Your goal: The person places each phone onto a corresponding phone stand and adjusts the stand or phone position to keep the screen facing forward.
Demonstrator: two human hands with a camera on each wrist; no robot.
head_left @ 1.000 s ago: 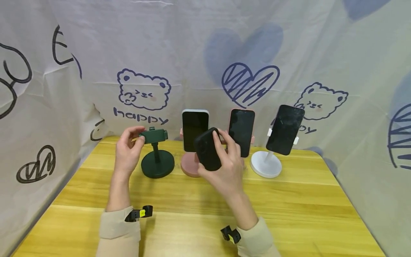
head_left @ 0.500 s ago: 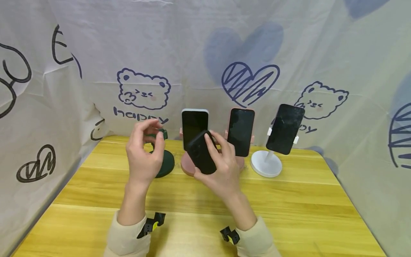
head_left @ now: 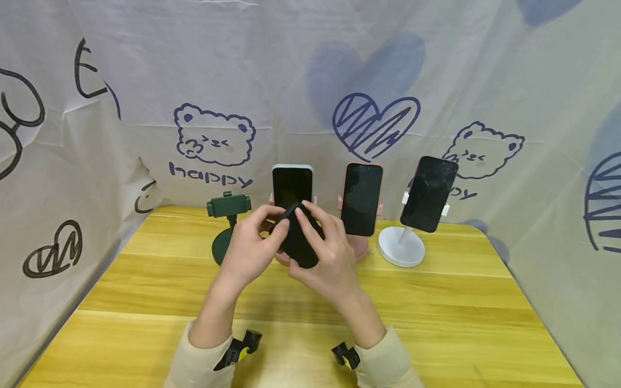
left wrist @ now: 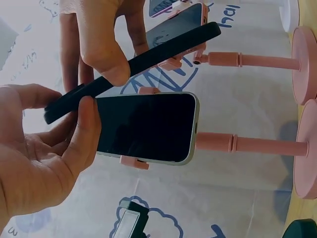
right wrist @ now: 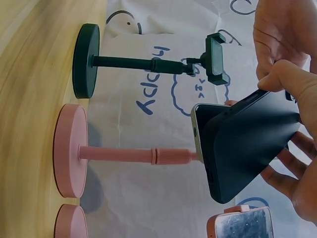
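A black phone (head_left: 302,247) is held up in the air by both hands, tilted, its dark back toward the head camera. My left hand (head_left: 248,248) pinches its upper left end between thumb and fingers; in the left wrist view the phone (left wrist: 171,53) shows edge-on. My right hand (head_left: 331,256) grips the phone's sides, with the thumb low and the fingers over the upper edge. Behind it, a light-framed phone (left wrist: 153,126) sits in a pink stand (right wrist: 71,151), partly covered by the held phone. To the left is a green phone stand (head_left: 229,205) with nothing in its clamp.
Right of the hands, a pink-framed phone (head_left: 361,199) is clamped in a second pink stand (head_left: 359,248). Farther right, a white stand (head_left: 400,247) carries a tilted dark phone (head_left: 429,194). A patterned cloth (head_left: 291,81) hangs behind the wooden table (head_left: 436,318).
My left hand has let go of the green stand's clamp and moved right to the black phone, taking hold of its end. My right hand has shifted slightly left and lower, turning the phone.
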